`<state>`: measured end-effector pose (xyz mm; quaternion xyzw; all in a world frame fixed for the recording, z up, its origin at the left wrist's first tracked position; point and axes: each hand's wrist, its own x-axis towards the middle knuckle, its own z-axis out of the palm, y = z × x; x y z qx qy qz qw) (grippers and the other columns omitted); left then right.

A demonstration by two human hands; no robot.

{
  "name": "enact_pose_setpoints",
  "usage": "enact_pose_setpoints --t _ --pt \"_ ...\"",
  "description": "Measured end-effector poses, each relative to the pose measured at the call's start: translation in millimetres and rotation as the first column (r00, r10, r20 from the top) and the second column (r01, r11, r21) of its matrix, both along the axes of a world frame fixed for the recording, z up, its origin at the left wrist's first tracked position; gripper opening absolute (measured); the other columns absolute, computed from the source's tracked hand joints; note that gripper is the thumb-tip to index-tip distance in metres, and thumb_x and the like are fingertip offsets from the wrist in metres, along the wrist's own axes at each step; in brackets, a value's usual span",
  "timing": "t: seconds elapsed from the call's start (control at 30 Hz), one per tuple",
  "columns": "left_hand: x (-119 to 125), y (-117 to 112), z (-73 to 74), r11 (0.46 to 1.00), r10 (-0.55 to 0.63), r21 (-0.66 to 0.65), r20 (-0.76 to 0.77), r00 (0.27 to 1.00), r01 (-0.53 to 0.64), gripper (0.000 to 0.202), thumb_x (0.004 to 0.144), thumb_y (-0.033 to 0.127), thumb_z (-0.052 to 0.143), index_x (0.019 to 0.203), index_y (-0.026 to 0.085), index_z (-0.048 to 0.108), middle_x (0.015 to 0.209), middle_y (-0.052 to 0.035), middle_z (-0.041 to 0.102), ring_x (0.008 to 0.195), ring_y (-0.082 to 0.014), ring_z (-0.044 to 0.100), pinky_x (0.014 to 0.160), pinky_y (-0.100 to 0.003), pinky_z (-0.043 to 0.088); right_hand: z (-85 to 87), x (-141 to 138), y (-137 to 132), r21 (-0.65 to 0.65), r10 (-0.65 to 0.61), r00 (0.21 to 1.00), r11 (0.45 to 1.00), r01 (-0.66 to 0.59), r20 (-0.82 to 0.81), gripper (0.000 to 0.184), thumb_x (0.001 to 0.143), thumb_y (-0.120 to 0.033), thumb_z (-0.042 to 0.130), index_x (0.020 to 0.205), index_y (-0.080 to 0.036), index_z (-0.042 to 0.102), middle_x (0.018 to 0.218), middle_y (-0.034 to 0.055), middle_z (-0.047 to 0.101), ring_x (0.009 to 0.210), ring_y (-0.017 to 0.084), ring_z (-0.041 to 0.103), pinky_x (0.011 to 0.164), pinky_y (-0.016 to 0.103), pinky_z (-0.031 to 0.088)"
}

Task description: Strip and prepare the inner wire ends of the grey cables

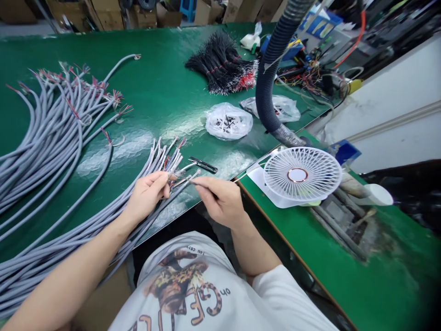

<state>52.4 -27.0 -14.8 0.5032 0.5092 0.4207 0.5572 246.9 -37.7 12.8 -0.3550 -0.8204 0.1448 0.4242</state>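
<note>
My left hand [148, 192] is closed in a pinch on the stripped end of a grey cable, at the tips of a bundle of grey cables [113, 220]. Just to the right, my right hand [220, 200] pinches thin wire strands, its thumb and forefinger pressed together; the strands are too fine to make out well. White-wrapped cable ends with loose coloured wires [168, 154] fan out beyond my left hand. A pair of black thread snips [204, 165] lies on the green table just past my right hand, not held.
A second pile of grey cables [51, 124] lies at the left. Farther back are bundled black wires [223, 62] and a plastic bag of small black pieces [228, 122]. A ribbed hose [267, 82] and a white fan [303, 177] stand at the right.
</note>
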Motion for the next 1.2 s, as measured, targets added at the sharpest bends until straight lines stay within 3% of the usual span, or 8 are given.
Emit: enact_pose_setpoints --t 0.1,0.2,0.33,0.47,0.63,0.93,1.07,1.2 --pt "0 -5 -1.0 0.981 0.005 0.188 -0.228 0.974 0.039 0.033 0.088 0.038 0.051 0.072 0.013 0.066 0.055 0.0007 0.056 0.052 -0.0088 0.048 0.054 -0.020 0.039 -4.6 14 4 -0.001 -0.082 0.991 0.997 0.082 0.105 0.020 0.091 -0.015 0.049 0.101 -0.017 0.067 0.089 0.0062 0.075 0.079 0.014 0.071 0.071 0.022 0.053" --pt "2 -9 -4.8 0.951 0.021 0.293 -0.376 0.926 0.098 0.032 0.089 0.036 0.051 0.091 0.013 0.072 0.058 0.0004 0.063 0.054 -0.0110 0.054 0.057 -0.022 0.043 -7.8 22 3 -0.006 -0.094 0.972 0.995 0.098 0.214 0.021 0.092 -0.017 0.049 0.100 -0.016 0.068 0.087 0.0062 0.075 0.074 0.014 0.070 0.066 0.022 0.051" --pt "3 -11 -8.0 0.914 0.048 0.382 -0.435 0.899 0.136 0.032 0.090 0.034 0.051 0.098 0.013 0.074 0.083 -0.0053 0.076 0.071 -0.0159 0.068 0.071 -0.023 0.051 -9.1 27 1 0.006 -0.100 0.943 0.995 0.103 0.317 0.019 0.092 -0.018 0.050 0.097 -0.015 0.067 0.080 0.0051 0.074 0.065 0.013 0.068 0.061 0.021 0.047" --pt "4 -11 -9.9 0.880 0.068 0.447 -0.451 0.890 0.159 0.029 0.090 0.032 0.053 0.098 0.015 0.075 0.098 -0.0067 0.076 0.086 -0.0187 0.072 0.081 -0.024 0.053 -11.4 29 1 0.019 -0.101 0.922 0.995 0.101 0.374 0.019 0.093 -0.020 0.049 0.095 -0.016 0.067 0.080 0.0044 0.074 0.066 0.013 0.068 0.061 0.022 0.045" --pt "4 -11 -12.7 0.837 0.106 0.516 -0.480 0.871 0.182 0.026 0.090 0.029 0.055 0.099 0.015 0.074 0.097 -0.0067 0.076 0.084 -0.0173 0.073 0.081 -0.023 0.054 -13.0 28 1 -0.004 -0.089 0.919 0.995 0.098 0.384 0.019 0.093 -0.020 0.048 0.096 -0.017 0.066 0.081 0.0046 0.074 0.069 0.013 0.069 0.062 0.022 0.046" --pt "4 -13 -17.8 0.692 0.207 0.659 -0.571 0.794 0.294 0.022 0.090 0.025 0.055 0.098 0.015 0.073 0.088 -0.0053 0.077 0.072 -0.0146 0.072 0.070 -0.021 0.053 -19.0 15 5 -0.054 -0.040 0.958 0.997 0.058 0.284 0.019 0.092 -0.020 0.049 0.096 -0.015 0.067 0.086 0.0066 0.075 0.072 0.015 0.071 0.065 0.022 0.051" --pt "3 -13 -18.3 0.714 0.162 0.635 -0.560 0.813 0.295 0.023 0.091 0.024 0.052 0.095 0.015 0.073 0.090 -0.0054 0.077 0.078 -0.0149 0.073 0.074 -0.021 0.053 -27.2 4 3 -0.054 0.001 0.988 0.999 0.008 0.156 0.018 0.091 -0.019 0.050 0.098 -0.016 0.066 0.090 0.0071 0.075 0.077 0.014 0.071 0.069 0.023 0.052" --pt "4 -11 -21.5 0.806 0.118 0.533 -0.571 0.812 0.258 0.026 0.091 0.028 0.050 0.095 0.017 0.073 0.093 -0.0052 0.077 0.082 -0.0175 0.072 0.076 -0.023 0.052 -18.0 -6 -13 -0.014 0.142 0.989 0.990 -0.141 0.042 0.017 0.092 -0.019 0.049 0.094 -0.017 0.065 0.082 0.0048 0.074 0.070 0.012 0.068 0.065 0.023 0.050"
